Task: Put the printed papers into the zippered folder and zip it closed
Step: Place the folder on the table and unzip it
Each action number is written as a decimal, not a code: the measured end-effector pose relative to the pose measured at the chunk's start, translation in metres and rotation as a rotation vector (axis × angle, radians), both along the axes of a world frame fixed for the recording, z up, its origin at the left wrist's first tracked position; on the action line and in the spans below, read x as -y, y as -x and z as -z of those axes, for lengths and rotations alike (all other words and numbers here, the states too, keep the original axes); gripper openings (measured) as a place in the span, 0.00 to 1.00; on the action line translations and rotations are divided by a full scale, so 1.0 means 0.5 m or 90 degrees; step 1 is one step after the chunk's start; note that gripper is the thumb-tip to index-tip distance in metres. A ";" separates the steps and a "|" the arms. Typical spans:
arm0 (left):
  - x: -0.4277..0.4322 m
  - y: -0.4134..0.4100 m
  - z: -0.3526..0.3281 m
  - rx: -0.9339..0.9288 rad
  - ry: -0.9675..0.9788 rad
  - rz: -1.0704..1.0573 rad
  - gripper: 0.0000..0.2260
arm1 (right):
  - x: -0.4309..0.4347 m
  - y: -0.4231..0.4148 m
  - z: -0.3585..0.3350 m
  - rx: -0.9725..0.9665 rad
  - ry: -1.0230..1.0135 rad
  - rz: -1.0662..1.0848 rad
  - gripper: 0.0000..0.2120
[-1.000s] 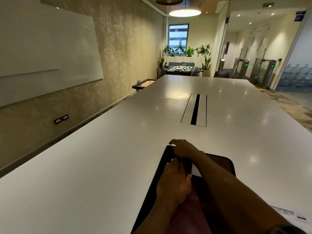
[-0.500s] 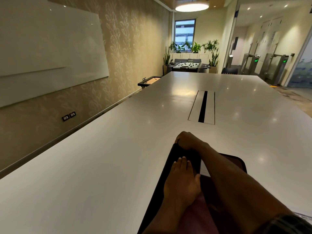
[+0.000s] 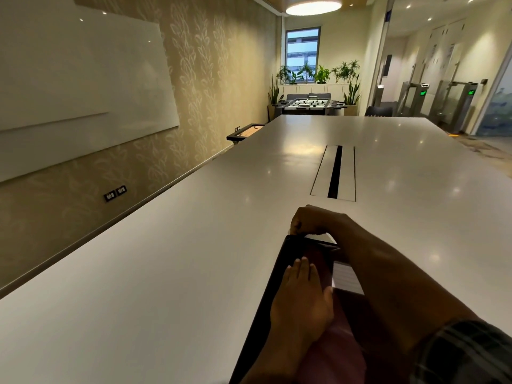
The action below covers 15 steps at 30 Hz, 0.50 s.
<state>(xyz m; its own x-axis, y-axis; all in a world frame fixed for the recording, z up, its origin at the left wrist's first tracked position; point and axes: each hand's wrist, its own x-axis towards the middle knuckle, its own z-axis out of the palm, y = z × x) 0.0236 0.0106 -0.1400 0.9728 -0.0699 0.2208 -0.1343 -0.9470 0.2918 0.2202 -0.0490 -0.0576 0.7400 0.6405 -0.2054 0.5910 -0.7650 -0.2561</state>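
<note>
A long, glossy white desk is seen from a head-worn camera, running away into a meeting room. Near the bottom of the view, a dark, black-edged zippered folder with a maroon face is laid flat on the desk. The left hand is pressed flat on the folder's face, fingers straight and together, so that the folder is held down. The right hand is reached across to the folder's far left corner, where its fingers are curled and pinched at the edge. The zip pull is hidden by the fingers, so it can only be judged that the pull is what is gripped. A strip of white printed paper is visible inside the folder beside the right forearm, which suggests that this side is not yet zipped. Trouble could be caused by that exposed paper: if it is not tucked clear of the teeth, it could be caught and torn, or the slider jammed. The slider could also be snagged at the corner bend if pulled at an angle, and the folder could be dragged across the smooth desk if the left hand's pressure is eased.
</note>
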 end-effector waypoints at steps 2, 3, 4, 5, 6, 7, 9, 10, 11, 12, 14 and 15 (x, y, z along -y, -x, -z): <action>0.000 0.001 -0.001 0.006 0.005 -0.003 0.29 | -0.001 -0.004 0.006 0.005 0.001 -0.013 0.09; 0.000 0.002 -0.001 0.008 0.010 -0.006 0.29 | 0.000 -0.005 0.009 0.009 0.006 -0.022 0.08; -0.001 0.003 -0.001 0.010 0.014 -0.007 0.29 | 0.002 -0.005 0.011 0.016 0.010 -0.031 0.08; -0.001 0.003 -0.002 0.013 0.018 -0.007 0.29 | 0.006 -0.004 0.013 0.025 0.011 -0.040 0.08; -0.002 0.003 -0.002 0.018 0.017 -0.006 0.29 | 0.011 -0.003 0.014 0.039 0.010 -0.046 0.08; -0.002 0.004 -0.002 0.022 0.015 -0.004 0.29 | 0.018 -0.002 0.015 0.055 0.009 -0.048 0.08; -0.001 0.004 -0.001 0.026 0.016 -0.004 0.29 | 0.036 0.000 0.014 0.086 0.009 -0.041 0.08; -0.001 0.004 -0.001 0.026 0.018 -0.004 0.29 | 0.046 0.001 0.012 0.093 0.008 -0.035 0.07; -0.002 0.004 -0.001 0.025 0.018 -0.005 0.29 | 0.056 0.001 0.011 0.099 0.009 -0.030 0.07; -0.001 0.003 -0.001 0.024 0.018 -0.004 0.29 | 0.068 0.003 0.008 0.104 0.011 -0.025 0.07; -0.001 0.002 -0.001 0.025 0.019 -0.005 0.29 | 0.089 0.010 0.002 0.115 0.013 -0.011 0.06; 0.000 0.002 -0.001 0.026 0.019 -0.006 0.29 | 0.100 0.015 -0.001 0.120 0.014 -0.005 0.06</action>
<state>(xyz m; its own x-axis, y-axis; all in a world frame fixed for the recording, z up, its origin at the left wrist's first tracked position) 0.0228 0.0105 -0.1394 0.9635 -0.0538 0.2624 -0.1382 -0.9390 0.3148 0.2128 -0.0990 -0.0569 0.7616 0.6435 -0.0774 0.6330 -0.7641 -0.1243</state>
